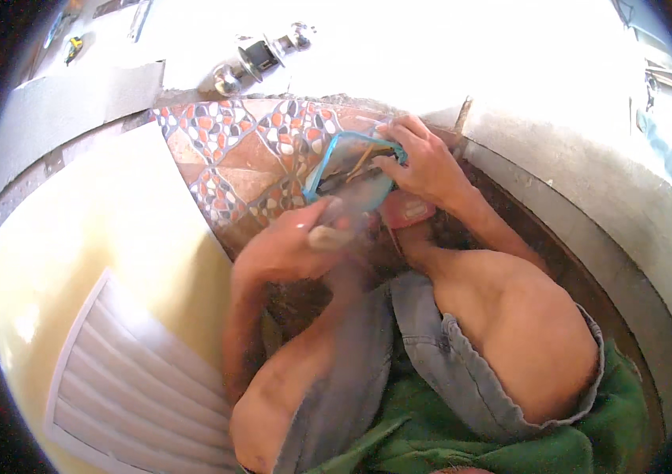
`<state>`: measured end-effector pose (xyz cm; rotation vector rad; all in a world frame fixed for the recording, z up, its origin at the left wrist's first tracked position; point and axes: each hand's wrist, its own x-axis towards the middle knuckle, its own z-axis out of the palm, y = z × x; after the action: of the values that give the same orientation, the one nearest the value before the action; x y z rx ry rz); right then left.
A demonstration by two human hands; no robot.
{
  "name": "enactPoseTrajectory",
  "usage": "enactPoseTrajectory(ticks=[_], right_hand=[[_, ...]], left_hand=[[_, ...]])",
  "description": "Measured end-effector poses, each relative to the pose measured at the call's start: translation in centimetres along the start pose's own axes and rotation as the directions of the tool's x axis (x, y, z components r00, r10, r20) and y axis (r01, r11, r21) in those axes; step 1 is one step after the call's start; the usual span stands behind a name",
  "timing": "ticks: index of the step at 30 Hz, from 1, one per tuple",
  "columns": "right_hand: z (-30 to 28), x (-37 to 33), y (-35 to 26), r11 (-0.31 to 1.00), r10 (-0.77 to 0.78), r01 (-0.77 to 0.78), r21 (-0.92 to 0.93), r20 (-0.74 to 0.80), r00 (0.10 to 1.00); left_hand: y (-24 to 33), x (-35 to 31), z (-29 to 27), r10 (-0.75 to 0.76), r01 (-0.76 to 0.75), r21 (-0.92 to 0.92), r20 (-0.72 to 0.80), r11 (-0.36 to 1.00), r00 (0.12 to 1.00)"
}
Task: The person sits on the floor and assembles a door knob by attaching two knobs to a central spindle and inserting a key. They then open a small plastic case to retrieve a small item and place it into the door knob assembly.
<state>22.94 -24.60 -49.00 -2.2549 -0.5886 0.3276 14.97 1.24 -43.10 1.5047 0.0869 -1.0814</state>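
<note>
Blue-rimmed pouch [322, 164] gapes over patterned floor tiles [213, 126]; the right hand [424, 162] pinches its right edge. The left hand [285, 241] curls at the near side, its grip too blurred to tell. Holding the mouth wide and steady should help.

And right now, no text, label, number or sign can be read anywhere, from the upper left of the frame to the lower right.
</note>
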Motion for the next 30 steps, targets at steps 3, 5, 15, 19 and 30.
enactPoseTrajectory(ticks=[3, 5, 15, 19, 30], right_hand=[[-1.2, -0.7, -0.8, 0.968, 0.233, -0.238, 0.086, 0.064, 0.970], [-1.4, -0.3, -0.5, 0.935, 0.329, -0.335, 0.120, 0.064, 0.942], [0.0, -1.4, 1.0, 0.883, 0.417, -0.407, 0.234, 0.008, 0.909], [-0.6, -1.2, 0.2, 0.870, 0.424, -0.417, 0.264, 0.030, 0.905], [-1.0, -1.3, -1.0, 0.867, 0.384, -0.394, 0.307, 0.094, 0.919]], left_hand=[[3.9, 0.4, -1.0, 0.158, -0.172, -0.060, -0.187, 0.983, 0.970], [6.3, 2.2, -1.7, 0.272, -0.244, 0.124, -0.322, 0.962, 0.907], [-0.7, 8.2, 2.6, 0.445, -0.270, 0.430, -0.385, 0.862, 0.809], [-0.2, 7.6, 3.5, 0.403, -0.196, 0.470, -0.393, 0.860, 0.826], [-1.1, 7.2, 5.5, 0.235, 0.131, 0.599, -0.494, 0.790, 0.837]])
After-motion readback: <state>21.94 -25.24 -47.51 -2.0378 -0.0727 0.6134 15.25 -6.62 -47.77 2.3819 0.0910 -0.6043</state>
